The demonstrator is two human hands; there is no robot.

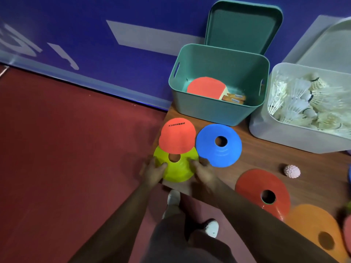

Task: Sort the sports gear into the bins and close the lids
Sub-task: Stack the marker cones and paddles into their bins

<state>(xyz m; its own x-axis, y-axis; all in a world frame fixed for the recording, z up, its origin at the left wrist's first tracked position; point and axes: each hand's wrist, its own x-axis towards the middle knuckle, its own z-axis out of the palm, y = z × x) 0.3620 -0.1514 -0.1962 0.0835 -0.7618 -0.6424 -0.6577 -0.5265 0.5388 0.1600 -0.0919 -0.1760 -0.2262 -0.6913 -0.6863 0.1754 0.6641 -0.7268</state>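
Both hands gripped yellow disc cone [177, 168] at table [266, 154] corner: left hand [152, 172] on its left rim, right hand [204, 172] on its right. Red paddle [177, 135] overlapped cone's far edge; blue cone [218, 145] just beside.

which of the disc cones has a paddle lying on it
The yellow-green cone between both hands: the red paddle overlaps its far edge. The blue, red and orange cones lie uncovered.

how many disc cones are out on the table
4: yellow between both hands, blue beside it, red and orange nearer right. More may lie off-frame.
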